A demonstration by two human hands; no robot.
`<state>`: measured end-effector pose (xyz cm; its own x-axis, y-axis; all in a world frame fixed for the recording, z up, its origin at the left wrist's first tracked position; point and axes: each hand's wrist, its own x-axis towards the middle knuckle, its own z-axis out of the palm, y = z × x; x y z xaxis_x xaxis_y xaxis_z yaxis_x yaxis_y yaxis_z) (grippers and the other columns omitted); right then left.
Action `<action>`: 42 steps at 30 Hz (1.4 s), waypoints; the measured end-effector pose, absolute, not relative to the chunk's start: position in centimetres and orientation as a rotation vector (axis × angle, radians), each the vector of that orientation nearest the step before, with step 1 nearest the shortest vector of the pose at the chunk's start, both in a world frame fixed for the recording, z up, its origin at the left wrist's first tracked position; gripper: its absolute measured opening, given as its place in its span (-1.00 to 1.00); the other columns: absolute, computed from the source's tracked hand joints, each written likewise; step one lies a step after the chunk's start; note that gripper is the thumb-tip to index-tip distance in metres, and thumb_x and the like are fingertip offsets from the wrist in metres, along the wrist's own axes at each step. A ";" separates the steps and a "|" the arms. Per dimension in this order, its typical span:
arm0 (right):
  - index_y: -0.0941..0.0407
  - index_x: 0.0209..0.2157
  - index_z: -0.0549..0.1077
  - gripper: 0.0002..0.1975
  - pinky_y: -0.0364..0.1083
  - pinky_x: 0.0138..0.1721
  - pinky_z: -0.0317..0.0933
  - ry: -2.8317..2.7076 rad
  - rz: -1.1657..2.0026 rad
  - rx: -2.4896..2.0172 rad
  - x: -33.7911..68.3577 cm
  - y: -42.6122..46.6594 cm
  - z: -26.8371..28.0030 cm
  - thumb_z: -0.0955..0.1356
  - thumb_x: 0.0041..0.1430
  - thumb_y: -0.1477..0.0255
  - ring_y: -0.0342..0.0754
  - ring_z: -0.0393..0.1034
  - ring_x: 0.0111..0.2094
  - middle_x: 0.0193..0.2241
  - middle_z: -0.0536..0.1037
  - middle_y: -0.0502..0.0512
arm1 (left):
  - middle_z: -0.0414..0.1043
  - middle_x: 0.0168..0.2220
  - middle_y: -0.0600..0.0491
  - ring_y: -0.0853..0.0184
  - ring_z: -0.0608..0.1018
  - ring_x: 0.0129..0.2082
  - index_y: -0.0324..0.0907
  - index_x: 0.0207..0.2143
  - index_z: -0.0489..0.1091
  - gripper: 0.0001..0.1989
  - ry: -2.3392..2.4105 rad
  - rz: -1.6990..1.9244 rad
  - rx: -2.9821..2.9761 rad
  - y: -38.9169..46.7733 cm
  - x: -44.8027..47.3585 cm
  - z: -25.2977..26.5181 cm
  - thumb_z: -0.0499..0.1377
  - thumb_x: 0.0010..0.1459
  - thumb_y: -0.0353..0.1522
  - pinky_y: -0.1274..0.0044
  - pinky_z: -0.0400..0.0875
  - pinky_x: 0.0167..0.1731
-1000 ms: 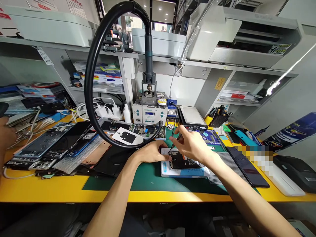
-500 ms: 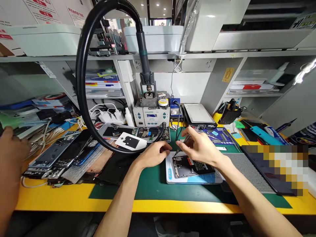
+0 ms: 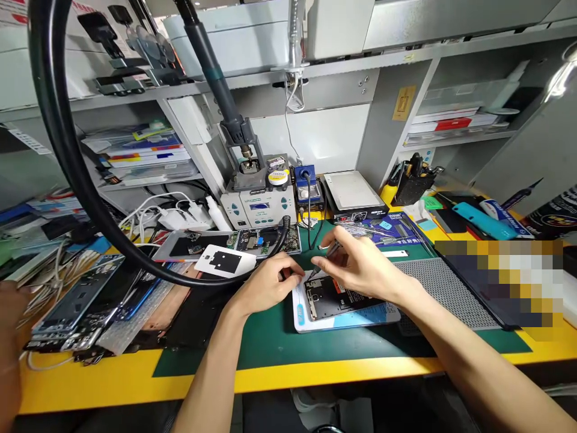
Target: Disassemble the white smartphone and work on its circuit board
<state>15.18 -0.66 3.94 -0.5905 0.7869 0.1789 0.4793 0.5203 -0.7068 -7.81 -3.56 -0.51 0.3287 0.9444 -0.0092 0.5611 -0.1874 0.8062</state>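
Far left edge, at nine o'clock: another person's hand (image 3: 9, 337), blurred, beside a pile of stripped phone frames (image 3: 85, 304) and white cables (image 3: 148, 210).

Upper left, arching from eleven o'clock down toward centre: a thick black hose (image 3: 58, 138), ending near the circuit boards (image 3: 265, 239) laid at the back of the green mat (image 3: 270, 337).

Centre back, at twelve o'clock: the grey rework station (image 3: 261, 207), with a hot-air handle (image 3: 225, 102) parked on top of it.

Centre: your left hand (image 3: 264, 288), fingers curled narrow with their tips pressed at the left edge of the opened phone (image 3: 336, 297). You cannot tell whether anything small is pinched between them.

The opened phone lies back-up on a white and blue pad (image 3: 315, 319), which sits on the green mat near the front of the yellow table (image 3: 90, 379), just ahead of you at six o'clock from the rework station.

Just right of centre: your right hand (image 3: 360, 267), fingers closed around a thin tool (image 3: 322, 261) held like a pen, its tip angled down to the phone's upper left corner, close to your left fingertips.

Right, at three o'clock: a grey perforated mat (image 3: 442, 291) touching the pad's right side, then a blurred-out patch. Behind them, a black hot plate (image 3: 354, 195), a black tool holder (image 3: 412, 183), and a turquoise phone case (image 3: 478, 219).
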 end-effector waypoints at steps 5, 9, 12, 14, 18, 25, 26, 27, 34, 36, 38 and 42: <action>0.02 -0.16 0.24 -0.85 -0.15 -0.59 0.12 -2.222 0.963 -1.043 15.2 -0.8 3.9 0.31 0.27 0.39 -0.10 0.37 -0.67 -0.64 0.47 -0.14 | 0.42 -0.23 0.01 0.29 0.51 -0.23 -0.15 -0.33 0.51 -0.85 1.316 0.660 1.904 -3.5 -7.7 -0.5 0.15 0.24 -0.32 0.49 0.39 -0.19; 0.01 -0.15 0.24 -0.83 -0.15 -0.57 0.16 -2.164 0.976 -1.026 15.3 -0.6 3.5 0.33 0.26 0.37 -0.10 0.40 -0.63 -0.59 0.48 -0.13 | 0.43 -0.20 0.00 0.28 0.52 -0.21 -0.15 -0.35 0.51 -0.84 1.305 0.669 1.902 -3.6 -7.7 -0.4 0.16 0.23 -0.33 0.46 0.39 -0.12; 0.01 -0.16 0.25 -0.81 -0.14 -0.55 0.19 -2.139 0.917 -1.017 15.3 -0.3 3.2 0.35 0.24 0.36 -0.07 0.45 -0.55 -0.51 0.50 -0.09 | 0.44 -0.18 -0.01 0.27 0.52 -0.20 -0.14 -0.34 0.52 -0.85 1.303 0.663 1.896 -3.7 -7.7 -0.4 0.16 0.22 -0.33 0.47 0.39 -0.16; 0.01 -0.15 0.25 -0.80 -0.14 -0.55 0.18 -2.119 0.920 -1.030 15.3 -0.2 3.1 0.35 0.24 0.36 -0.09 0.43 -0.57 -0.49 0.49 -0.10 | 0.45 -0.18 0.00 0.27 0.52 -0.20 -0.14 -0.32 0.53 -0.87 1.299 0.665 1.909 -3.7 -7.6 -0.3 0.18 0.20 -0.33 0.48 0.39 -0.20; 0.01 -0.16 0.26 -0.79 -0.14 -0.55 0.18 -2.055 0.915 -1.059 15.4 0.2 3.0 0.37 0.22 0.35 -0.09 0.40 -0.57 -0.52 0.47 -0.11 | 0.47 -0.26 0.04 0.31 0.51 -0.26 -0.13 -0.37 0.53 -0.89 1.352 0.752 1.967 -3.4 -7.1 -0.6 0.21 0.17 -0.33 0.51 0.38 -0.26; 0.01 -0.19 0.22 -0.71 -0.06 -0.51 0.28 -1.764 0.880 -1.165 17.0 2.5 2.8 0.40 0.18 0.25 0.05 0.52 -0.50 -0.56 0.53 -0.03 | 0.45 -0.36 0.05 0.29 0.47 -0.32 -0.11 -0.32 0.53 -0.78 1.646 0.886 2.005 -2.1 -5.8 -2.0 0.09 0.27 -0.30 0.47 0.30 -0.29; 0.01 -0.19 0.22 -0.70 -0.05 -0.50 0.29 -1.733 0.869 -1.178 17.2 2.7 2.8 0.40 0.17 0.24 0.06 0.53 -0.50 -0.57 0.53 -0.03 | 0.45 -0.38 0.05 0.29 0.47 -0.33 -0.10 -0.30 0.54 -0.77 1.677 0.882 2.010 -1.9 -5.7 -2.2 0.08 0.28 -0.29 0.47 0.29 -0.31; 0.01 -0.19 0.22 -0.69 -0.04 -0.50 0.30 -1.713 0.859 -1.189 17.4 3.0 2.7 0.41 0.17 0.23 0.07 0.53 -0.50 -0.58 0.54 -0.02 | 0.45 -0.38 0.05 0.29 0.47 -0.34 -0.09 -0.29 0.55 -0.76 1.698 0.867 2.015 -1.6 -5.5 -2.5 0.08 0.28 -0.29 0.47 0.28 -0.32; 0.02 -0.19 0.25 -0.72 -0.03 -0.49 0.29 -1.749 0.745 -1.197 17.3 3.1 2.2 0.40 0.18 0.23 0.03 0.49 -0.51 -0.54 0.54 -0.02 | 0.49 -0.34 0.01 0.28 0.50 -0.38 -0.10 -0.36 0.57 -0.72 1.707 0.746 2.009 -0.7 -5.3 -3.6 0.08 0.26 -0.28 0.46 0.32 -0.31; 0.02 -0.19 0.25 -0.72 -0.04 -0.49 0.29 -1.747 0.739 -1.202 17.3 3.2 2.2 0.40 0.18 0.25 0.02 0.49 -0.51 -0.55 0.54 -0.02 | 0.51 -0.31 -0.01 0.25 0.52 -0.33 -0.11 -0.36 0.57 -0.71 1.694 0.749 1.999 -0.7 -5.4 -3.4 0.06 0.28 -0.28 0.45 0.34 -0.27; 0.01 -0.20 0.25 -0.72 -0.03 -0.50 0.31 -1.733 0.762 -1.201 17.4 3.2 2.3 0.40 0.18 0.26 0.03 0.50 -0.51 -0.55 0.54 -0.02 | 0.53 -0.28 -0.02 0.23 0.53 -0.28 -0.13 -0.33 0.56 -0.70 1.675 0.760 1.983 -0.8 -5.6 -3.0 0.04 0.30 -0.29 0.44 0.35 -0.22; 0.02 -0.21 0.24 -0.69 0.02 -0.48 0.38 -1.681 0.957 -1.131 17.6 3.0 3.2 0.43 0.14 0.27 0.07 0.53 -0.52 -0.57 0.53 -0.04 | 0.55 -0.12 -0.05 0.23 0.54 -0.12 -0.16 -0.17 0.53 -0.68 1.606 0.760 1.918 -1.6 -6.5 -1.3 -0.01 0.34 -0.28 0.45 0.38 -0.11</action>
